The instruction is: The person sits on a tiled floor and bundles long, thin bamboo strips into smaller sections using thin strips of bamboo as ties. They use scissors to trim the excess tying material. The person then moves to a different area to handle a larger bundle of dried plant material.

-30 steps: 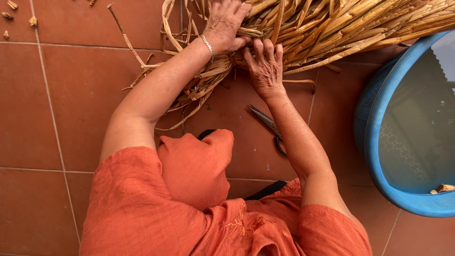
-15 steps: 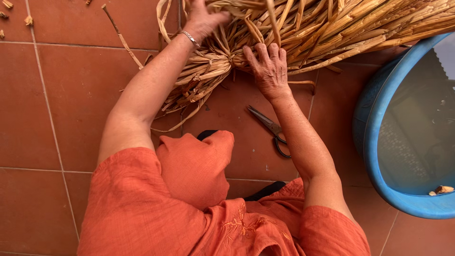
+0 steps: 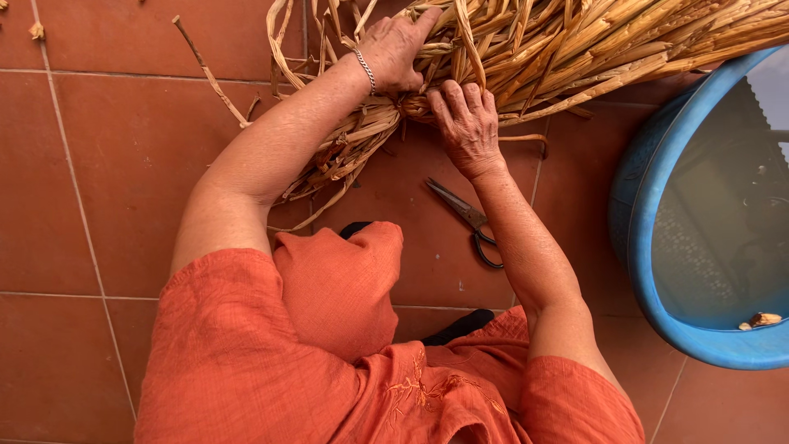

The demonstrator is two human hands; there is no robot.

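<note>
Bundle of dried straw-coloured leaves on red floor tiles, long axis running right and away. Left hand laid over its near end, fingers curled into the strands. Right hand just below, fingers closed on the gathered butt. Scissors near the right wrist; blue tub to the right.

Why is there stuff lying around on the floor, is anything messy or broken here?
Nothing looks broken. A few loose strips have strayed from the dried reed bundle onto the tiles, and open scissors lie beside the right hand's forearm. A small scrap floats in the blue tub.
</note>
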